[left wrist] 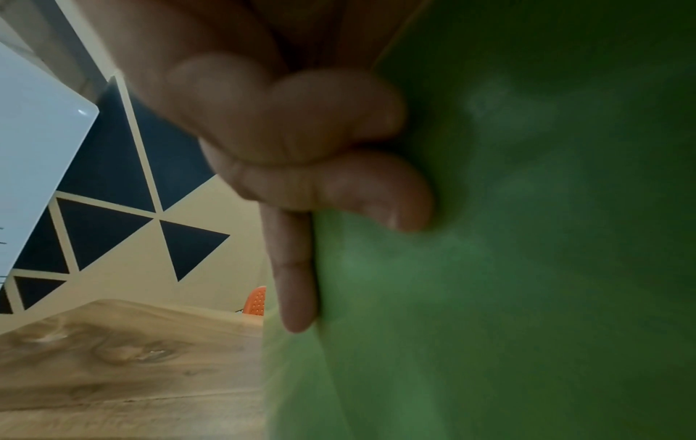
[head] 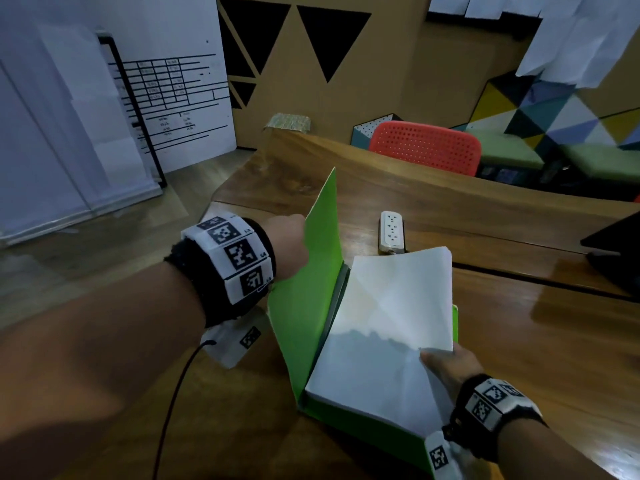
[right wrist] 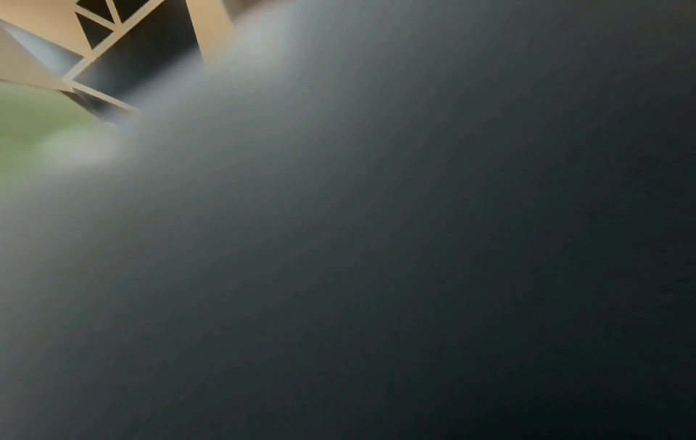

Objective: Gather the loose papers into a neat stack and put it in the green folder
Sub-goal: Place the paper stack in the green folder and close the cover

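Note:
The green folder [head: 311, 271] lies open on the wooden table [head: 536, 334], its cover standing nearly upright. My left hand [head: 287, 237] grips that cover near its top edge; in the left wrist view the curled fingers [left wrist: 339, 190] press on the green cover [left wrist: 527, 268] and one finger runs along its edge. The white paper stack [head: 388, 323] rests inside, on the folder's lower flap, squared against the spine. My right hand [head: 450, 367] holds the stack's near right corner, its fingers tucked under the sheets. The right wrist view is filled by blurred grey paper [right wrist: 376, 238].
A white power strip [head: 391, 232] lies just beyond the folder. A dark laptop [head: 616, 251] sits at the right edge of the table. A red chair [head: 426, 147] stands behind the table. A black cable [head: 173, 403] hangs from my left wrist.

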